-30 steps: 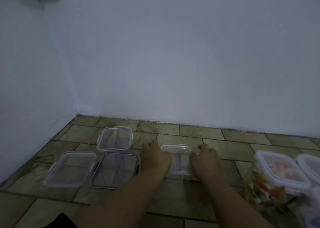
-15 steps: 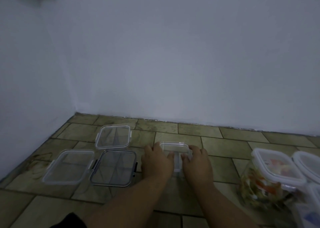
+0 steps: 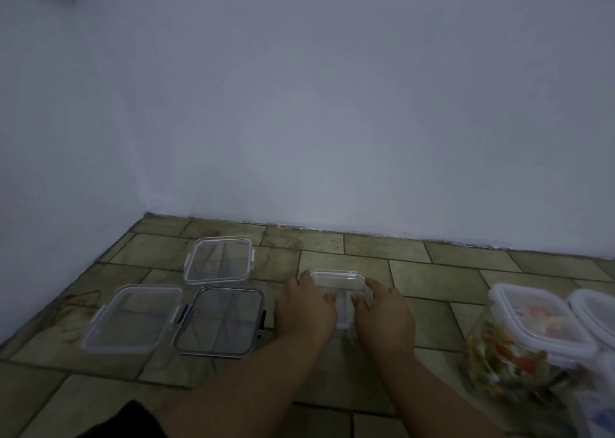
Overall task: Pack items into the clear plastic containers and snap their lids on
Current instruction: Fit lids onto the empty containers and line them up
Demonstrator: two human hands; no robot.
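Observation:
A small clear plastic container (image 3: 338, 281) sits on the tiled floor in the middle of the view. My left hand (image 3: 304, 308) presses on its left side and my right hand (image 3: 382, 311) on its right side, fingers curled over the top edges. Most of the container is hidden under my hands. Three clear lids lie flat to the left: one with white clips at the back (image 3: 219, 259), one at front left (image 3: 133, 318), and one with dark clips (image 3: 221, 321) right beside my left hand.
At the right stand closed containers with white-rimmed lids (image 3: 539, 318), one holding colourful items (image 3: 506, 361). A pale wall meets the tiled floor (image 3: 432, 271) just behind the work area, with a corner at the left.
Both hands have closed in from the container's outer sides onto its top, fingers now nearly meeting over it. The lids and the filled containers have stayed put.

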